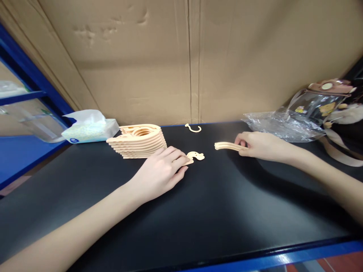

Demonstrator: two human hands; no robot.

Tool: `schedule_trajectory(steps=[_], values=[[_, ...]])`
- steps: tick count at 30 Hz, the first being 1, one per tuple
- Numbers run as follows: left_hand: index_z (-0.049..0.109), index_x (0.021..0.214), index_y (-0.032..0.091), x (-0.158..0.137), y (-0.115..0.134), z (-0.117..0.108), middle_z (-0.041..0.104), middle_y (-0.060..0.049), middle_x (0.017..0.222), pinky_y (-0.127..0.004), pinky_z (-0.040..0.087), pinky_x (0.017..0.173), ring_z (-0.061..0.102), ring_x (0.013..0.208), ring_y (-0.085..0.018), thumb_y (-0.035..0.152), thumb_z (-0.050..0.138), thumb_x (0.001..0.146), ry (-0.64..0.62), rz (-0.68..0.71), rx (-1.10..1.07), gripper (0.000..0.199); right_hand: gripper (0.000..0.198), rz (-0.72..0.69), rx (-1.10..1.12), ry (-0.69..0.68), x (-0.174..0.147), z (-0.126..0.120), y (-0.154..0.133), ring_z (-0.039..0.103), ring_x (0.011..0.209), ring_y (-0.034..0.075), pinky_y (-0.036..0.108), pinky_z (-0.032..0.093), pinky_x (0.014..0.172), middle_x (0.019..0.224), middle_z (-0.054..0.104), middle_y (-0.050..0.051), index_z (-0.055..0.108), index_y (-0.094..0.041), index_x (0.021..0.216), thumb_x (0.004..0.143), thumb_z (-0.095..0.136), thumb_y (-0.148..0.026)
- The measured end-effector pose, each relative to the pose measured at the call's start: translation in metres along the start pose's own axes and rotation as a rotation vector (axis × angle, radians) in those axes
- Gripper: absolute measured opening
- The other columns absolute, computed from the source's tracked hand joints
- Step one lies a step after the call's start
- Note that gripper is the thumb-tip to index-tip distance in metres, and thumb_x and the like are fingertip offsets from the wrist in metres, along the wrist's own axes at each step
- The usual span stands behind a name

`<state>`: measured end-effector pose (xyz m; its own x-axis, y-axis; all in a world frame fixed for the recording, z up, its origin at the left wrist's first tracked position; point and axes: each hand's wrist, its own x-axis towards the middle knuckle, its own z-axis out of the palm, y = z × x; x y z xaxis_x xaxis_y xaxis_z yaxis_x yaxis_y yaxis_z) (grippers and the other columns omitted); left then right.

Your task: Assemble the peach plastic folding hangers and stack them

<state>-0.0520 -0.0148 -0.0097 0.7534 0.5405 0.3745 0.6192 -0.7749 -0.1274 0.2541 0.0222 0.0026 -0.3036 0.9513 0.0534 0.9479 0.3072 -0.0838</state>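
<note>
My left hand (166, 168) is closed, pinching a small cream plastic piece (197, 155) shaped like an animal's head, low over the black tabletop. Its fingers cover part of the piece. To the right, my right hand (253, 145) grips the end of some thin, curved cream plastic strips (227, 146), which lie together and point left. A neat stack of cream plastic hanger parts (138, 145) stands just beyond my left hand. At the back of the table lies a loose cream hook (194, 129).
A tissue pack (93, 128) stands at the back left beside a blue frame (51, 85). Crumpled clear plastic (283, 124) and a clear bottle with a brown lid (317, 100) occupy the back right. Cardboard (136, 68) rises behind the black tabletop (193, 223).
</note>
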Motion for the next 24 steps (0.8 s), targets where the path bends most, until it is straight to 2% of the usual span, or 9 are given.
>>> schedule_trajectory(steps=[3,5,7,11,15,18,24], values=[[0.062,0.107,0.017,0.0,0.002,-0.001,0.065,-0.006,0.104,-0.033,0.045,0.083,0.057,0.096,-0.02,0.023,0.044,0.094,0.005,0.037,-0.048,0.023,0.012,-0.111,0.109,-0.172,-0.011,-0.013,-0.001,0.056,0.055,0.014,0.025,0.036,0.046,0.067,0.063,-0.003,0.063,-0.024,0.082,0.074,0.056,-0.029],[0.062,0.108,0.016,0.0,0.003,-0.001,0.065,-0.006,0.107,-0.033,0.044,0.085,0.056,0.098,-0.019,0.025,0.044,0.094,0.0,0.059,-0.1,0.024,0.015,-0.235,0.233,-0.267,-0.015,-0.016,-0.008,0.059,0.062,0.014,0.024,0.04,0.051,0.073,0.065,-0.003,0.065,-0.025,0.087,0.075,0.056,-0.025],[0.061,0.11,0.016,0.0,0.005,-0.002,0.064,-0.006,0.109,-0.031,0.044,0.086,0.056,0.099,-0.018,0.027,0.045,0.094,-0.002,0.079,-0.159,0.024,0.019,-0.373,0.326,-0.285,-0.018,-0.014,-0.019,0.06,0.07,0.014,0.024,0.044,0.058,0.08,0.065,-0.002,0.066,-0.026,0.093,0.076,0.058,-0.023],[0.061,0.11,0.018,0.001,0.009,-0.002,0.065,-0.005,0.107,-0.032,0.041,0.089,0.056,0.098,-0.018,0.031,0.048,0.093,-0.018,0.122,-0.214,0.025,0.023,-0.491,0.458,-0.232,-0.019,0.002,-0.041,0.058,0.074,0.012,0.025,0.045,0.065,0.089,0.063,0.001,0.067,-0.023,0.101,0.081,0.057,-0.029],[0.064,0.099,0.02,0.002,0.009,0.0,0.067,-0.003,0.092,-0.037,0.035,0.096,0.056,0.092,-0.018,0.03,0.047,0.093,-0.018,0.131,-0.186,0.021,0.021,-0.492,0.512,-0.098,-0.019,0.015,-0.051,0.057,0.077,0.014,0.026,0.044,0.068,0.092,0.063,0.002,0.066,-0.02,0.1,0.082,0.059,-0.029],[0.064,0.099,0.02,0.002,0.007,0.002,0.066,-0.002,0.088,-0.036,0.035,0.093,0.055,0.087,-0.017,0.026,0.047,0.093,-0.038,0.094,-0.201,0.019,0.02,-0.509,0.554,-0.088,-0.018,0.019,-0.052,0.056,0.077,0.014,0.026,0.044,0.068,0.092,0.063,0.002,0.065,-0.02,0.099,0.083,0.06,-0.03],[0.065,0.1,0.021,0.002,0.004,0.001,0.064,-0.002,0.088,-0.033,0.036,0.088,0.053,0.083,-0.016,0.029,0.052,0.09,-0.059,0.051,-0.252,0.018,0.019,-0.524,0.556,-0.071,-0.016,0.021,-0.052,0.055,0.075,0.013,0.025,0.042,0.065,0.09,0.062,0.001,0.065,-0.02,0.098,0.083,0.061,-0.031]])
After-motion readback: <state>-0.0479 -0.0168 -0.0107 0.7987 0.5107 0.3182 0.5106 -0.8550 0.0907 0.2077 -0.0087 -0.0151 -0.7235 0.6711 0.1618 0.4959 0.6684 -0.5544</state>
